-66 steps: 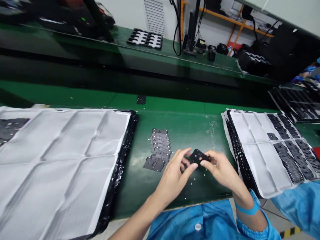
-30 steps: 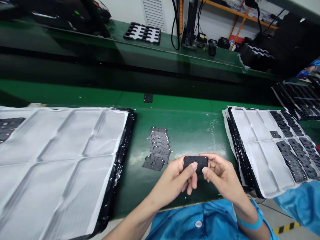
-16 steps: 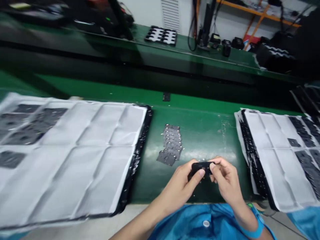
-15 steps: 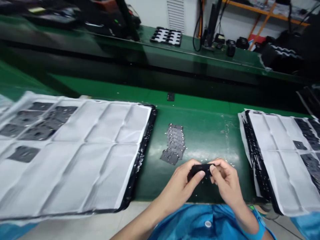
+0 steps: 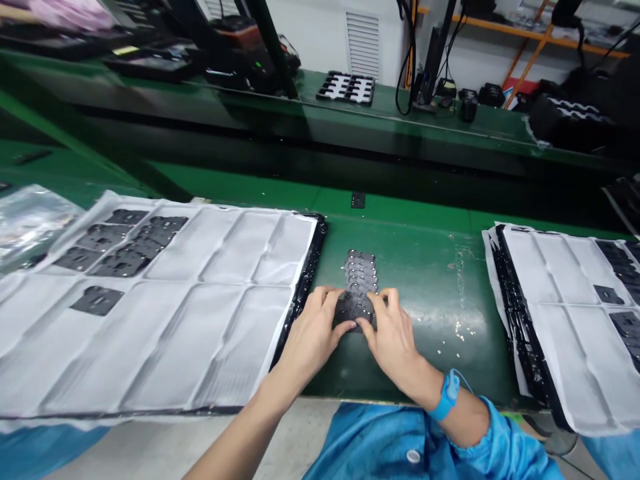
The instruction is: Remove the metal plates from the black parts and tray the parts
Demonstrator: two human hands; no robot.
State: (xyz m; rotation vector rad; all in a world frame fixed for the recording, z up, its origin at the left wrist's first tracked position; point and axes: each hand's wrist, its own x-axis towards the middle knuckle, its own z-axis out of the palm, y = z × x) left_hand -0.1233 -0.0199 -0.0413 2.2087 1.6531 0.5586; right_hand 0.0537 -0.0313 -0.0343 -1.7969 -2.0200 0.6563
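Note:
A fanned row of flat black plastic parts (image 5: 360, 277) lies on the green bench (image 5: 430, 280) between two trays. My left hand (image 5: 311, 335) and my right hand (image 5: 393, 337) meet at the near end of that row. Their fingertips pinch the nearest black part (image 5: 353, 309) from the left and the right and hold it down against the row. My palms partly cover the part's near edge. A blue wristband and a blue sleeve show on my right arm.
A black tray lined with white sheet (image 5: 210, 287) lies at the left, with several black parts (image 5: 125, 243) in its far-left pockets. A similar tray (image 5: 555, 313) lies at the right. One small black piece (image 5: 357, 199) sits on the belt beyond. A crumpled plastic bag (image 5: 27, 220) is far left.
Both hands have moved forward and left, from holding the black part above the bench's near edge to pressing it onto the near end of the row. The camera view has swung left.

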